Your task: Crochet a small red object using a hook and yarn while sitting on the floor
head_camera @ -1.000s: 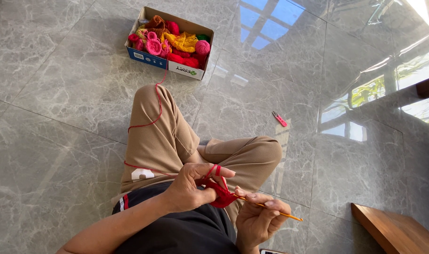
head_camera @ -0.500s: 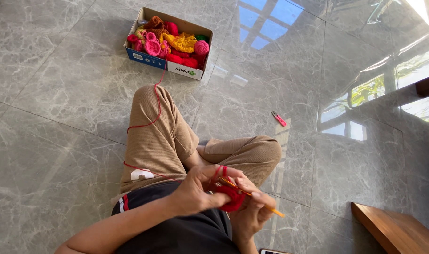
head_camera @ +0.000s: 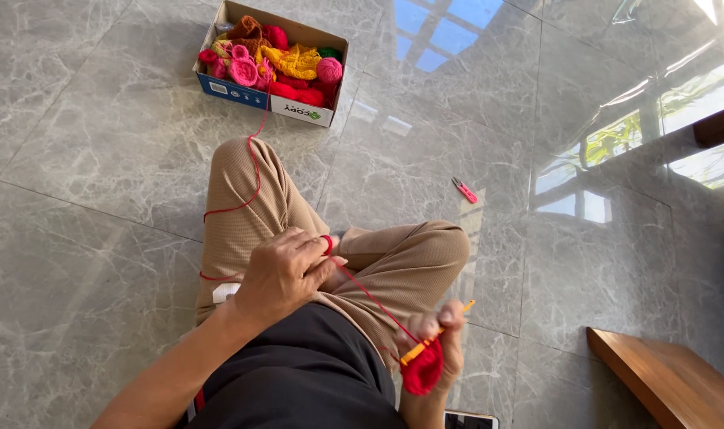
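Parted the hands, which had sat bunched together over the lap half a second earlier. Moved the left hand (head_camera: 286,274) up toward 10 o'clock, over the bent knee, fingers curled narrow with the red yarn (head_camera: 370,295) looped round one of them. Dropped the right hand (head_camera: 445,342) toward 5 o'clock, closed tight on the orange crochet hook (head_camera: 437,334) and on the small red crocheted piece (head_camera: 422,372) hanging just below it. Stretched the yarn into a straight, taut line between the two hands, where before hardly any had shown.

Judged from that: took up slack and fed a fresh length to the hook, with the stitching on the red piece unfinished and the hook kept close against it.

Left the rest alone. Kept the yarn running from the left hand over the knee toward 12 o'clock, into the cardboard box (head_camera: 251,94) of pink, red and yellow balls. Left the pink snips (head_camera: 464,190) on the grey floor at 1 o'clock, well apart from both hands, and the wooden bench (head_camera: 672,385) at 4 o'clock.
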